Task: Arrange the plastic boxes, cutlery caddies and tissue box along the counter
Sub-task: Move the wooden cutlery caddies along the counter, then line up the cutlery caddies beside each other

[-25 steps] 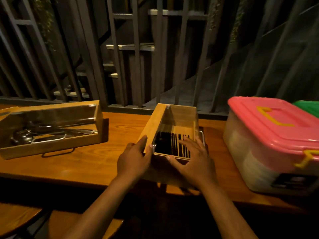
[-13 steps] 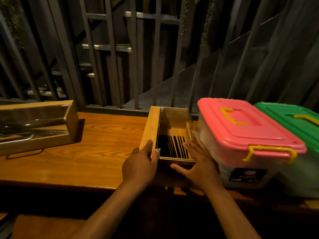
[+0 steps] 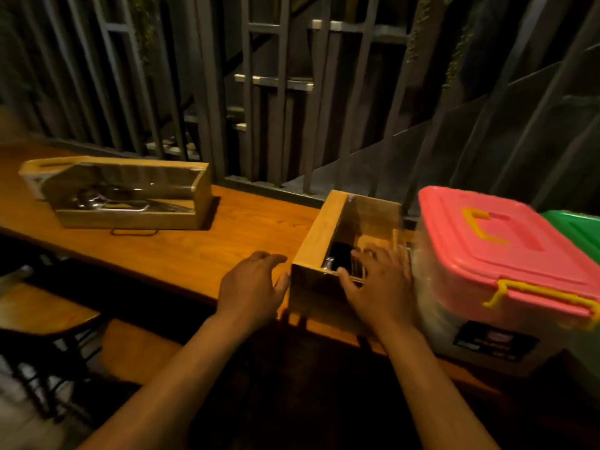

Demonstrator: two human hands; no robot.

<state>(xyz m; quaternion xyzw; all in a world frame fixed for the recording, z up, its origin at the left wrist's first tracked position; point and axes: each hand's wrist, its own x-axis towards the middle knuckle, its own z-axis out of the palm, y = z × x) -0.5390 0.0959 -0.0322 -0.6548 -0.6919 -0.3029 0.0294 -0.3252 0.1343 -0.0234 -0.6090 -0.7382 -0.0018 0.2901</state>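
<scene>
Now | left hand (image 3: 251,287) fingers spread, just beside caddy (image 3: 328,235) | right hand (image 3: 380,284) fingers splayed flat on its near rim

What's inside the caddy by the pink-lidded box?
Inside the caddy there's a dark patch with thin light stripes, possibly cutlery. The right hand covers its near right part.

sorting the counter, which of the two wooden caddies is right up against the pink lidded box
The wooden caddy by the hands, set endwise against the pink-lidded box. The other caddy sits lengthwise far left, apart.
</scene>
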